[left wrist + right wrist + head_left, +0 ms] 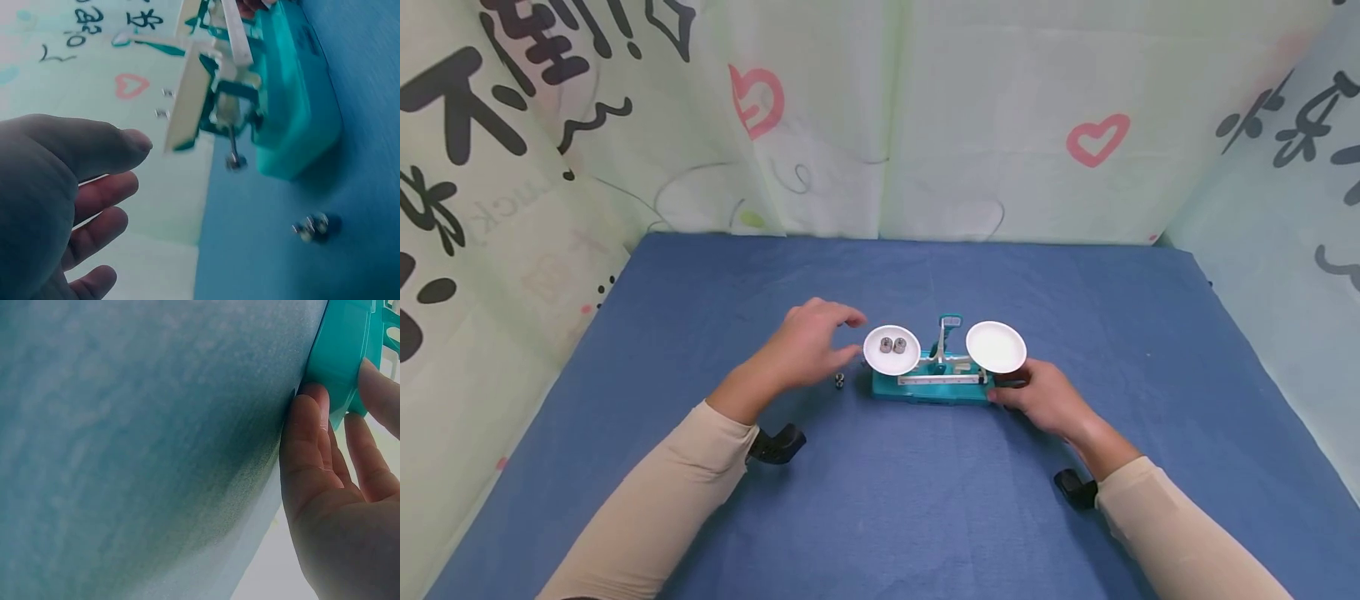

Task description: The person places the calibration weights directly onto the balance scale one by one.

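A teal balance scale (pixel 932 388) with two white pans stands on the blue cloth. Two small metal weights (pixel 892 345) sit in its left pan (pixel 891 365); the right pan (pixel 996 346) holds nothing. My left hand (pixel 808 342) is beside the left pan, thumb and fingers apart and nothing between them. At the scale's right end, my right hand (pixel 1045 398) holds the teal base (pixel 340 356) between thumb and fingers, partly hidden under the right pan. Another small metal piece (pixel 312 226) lies on the cloth just left of the base.
Blue cloth (pixel 880 500) covers the table. Pale printed curtains (pixel 970 117) hang behind it and along both sides. An adjusting nut (pixel 235 161) sticks out from the left end of the scale's beam. Each wrist wears a black camera mount (pixel 778 445).
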The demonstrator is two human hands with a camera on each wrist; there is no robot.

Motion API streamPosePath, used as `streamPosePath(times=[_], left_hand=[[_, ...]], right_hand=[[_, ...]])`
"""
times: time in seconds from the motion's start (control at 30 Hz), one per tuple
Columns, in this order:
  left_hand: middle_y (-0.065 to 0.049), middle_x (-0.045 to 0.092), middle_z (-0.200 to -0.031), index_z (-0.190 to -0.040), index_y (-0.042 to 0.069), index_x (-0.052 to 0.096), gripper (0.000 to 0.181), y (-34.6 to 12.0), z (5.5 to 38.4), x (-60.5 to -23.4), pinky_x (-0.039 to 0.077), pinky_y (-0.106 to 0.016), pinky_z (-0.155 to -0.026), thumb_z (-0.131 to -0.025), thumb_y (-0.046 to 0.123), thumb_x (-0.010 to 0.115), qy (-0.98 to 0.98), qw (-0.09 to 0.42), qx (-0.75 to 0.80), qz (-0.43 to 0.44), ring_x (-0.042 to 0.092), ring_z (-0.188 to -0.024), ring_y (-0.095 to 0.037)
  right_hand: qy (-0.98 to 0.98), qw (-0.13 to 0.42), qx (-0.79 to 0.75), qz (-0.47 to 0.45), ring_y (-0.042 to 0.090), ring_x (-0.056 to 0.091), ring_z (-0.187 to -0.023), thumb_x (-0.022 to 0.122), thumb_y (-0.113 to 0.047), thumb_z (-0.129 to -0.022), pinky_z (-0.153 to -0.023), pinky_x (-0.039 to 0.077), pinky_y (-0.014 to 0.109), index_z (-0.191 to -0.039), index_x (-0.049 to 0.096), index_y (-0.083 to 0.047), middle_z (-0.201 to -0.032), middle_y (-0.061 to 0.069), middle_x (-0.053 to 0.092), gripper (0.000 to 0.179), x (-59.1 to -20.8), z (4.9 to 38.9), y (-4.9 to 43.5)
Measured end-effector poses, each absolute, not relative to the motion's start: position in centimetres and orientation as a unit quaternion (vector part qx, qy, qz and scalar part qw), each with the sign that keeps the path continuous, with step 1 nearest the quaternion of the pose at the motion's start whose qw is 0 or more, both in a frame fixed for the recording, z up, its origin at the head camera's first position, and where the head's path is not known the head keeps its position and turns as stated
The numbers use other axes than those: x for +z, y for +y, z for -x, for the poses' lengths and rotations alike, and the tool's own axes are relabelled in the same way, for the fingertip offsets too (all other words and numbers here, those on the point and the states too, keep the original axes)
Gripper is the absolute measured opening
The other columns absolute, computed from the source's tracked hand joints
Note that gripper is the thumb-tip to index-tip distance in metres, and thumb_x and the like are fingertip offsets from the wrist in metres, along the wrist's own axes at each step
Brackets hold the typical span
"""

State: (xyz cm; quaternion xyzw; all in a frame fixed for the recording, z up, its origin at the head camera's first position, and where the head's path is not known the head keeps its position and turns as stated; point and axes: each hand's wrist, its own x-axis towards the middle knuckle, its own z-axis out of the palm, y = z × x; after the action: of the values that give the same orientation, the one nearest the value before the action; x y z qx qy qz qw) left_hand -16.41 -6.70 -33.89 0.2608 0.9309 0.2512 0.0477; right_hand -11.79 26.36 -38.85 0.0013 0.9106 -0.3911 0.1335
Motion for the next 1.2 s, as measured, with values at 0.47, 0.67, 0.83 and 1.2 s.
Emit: streamPosePath(times=[0.47, 0.67, 0.83, 1.2], left_hand=[[-0.007, 0.067, -0.121, -0.124, 0.005, 0.068, 0.035, -9.6, 16.2, -37.4, 0.039, -0.051, -0.099, -0.092, 0.017, 0.074, 0.938, 0.082, 0.243, -0.235, 0.055, -0.113, -0.029], [-0.006, 0.068, -0.118, -0.12, 0.007, 0.07, 0.03, -9.5, 16.1, -38.6, 0.04, -0.051, -0.098, -0.092, 0.014, 0.074, 0.937, 0.09, 0.24, -0.237, 0.055, -0.112, -0.029], [-0.005, 0.069, -0.118, -0.119, 0.008, 0.071, 0.028, -9.2, 16.1, -39.2, 0.04, -0.052, -0.098, -0.092, 0.015, 0.073, 0.937, 0.096, 0.235, -0.241, 0.056, -0.113, -0.03], [-0.003, 0.071, -0.112, -0.113, 0.012, 0.074, 0.021, -8.9, 16.4, -40.2, 0.041, -0.052, -0.094, -0.093, 0.01, 0.07, 0.934, 0.094, 0.227, -0.261, 0.057, -0.109, -0.029]], right_hand=[[0.912, 0.134, -0.389, -0.005, 0.04, 0.061, -0.111, 0.076, -0.014, -0.088, -0.085, 0.052, 0.047, -0.127, 0.058, 0.011, -0.122, 0.027, 0.063, 0.05, -38.9, 11.7, 26.4], [0.91, 0.133, -0.393, -0.004, 0.04, 0.061, -0.11, 0.076, -0.014, -0.088, -0.085, 0.052, 0.046, -0.127, 0.058, 0.011, -0.122, 0.027, 0.064, 0.049, -38.9, 11.7, 26.4], [0.91, 0.133, -0.394, -0.004, 0.039, 0.062, -0.11, 0.075, -0.014, -0.088, -0.083, 0.052, 0.045, -0.127, 0.058, 0.011, -0.122, 0.027, 0.064, 0.049, -38.9, 11.7, 26.4], [0.911, 0.136, -0.39, -0.006, 0.041, 0.06, -0.112, 0.075, -0.013, -0.088, -0.084, 0.052, 0.046, -0.128, 0.057, 0.011, -0.123, 0.028, 0.062, 0.05, -38.8, 11.8, 26.3]])
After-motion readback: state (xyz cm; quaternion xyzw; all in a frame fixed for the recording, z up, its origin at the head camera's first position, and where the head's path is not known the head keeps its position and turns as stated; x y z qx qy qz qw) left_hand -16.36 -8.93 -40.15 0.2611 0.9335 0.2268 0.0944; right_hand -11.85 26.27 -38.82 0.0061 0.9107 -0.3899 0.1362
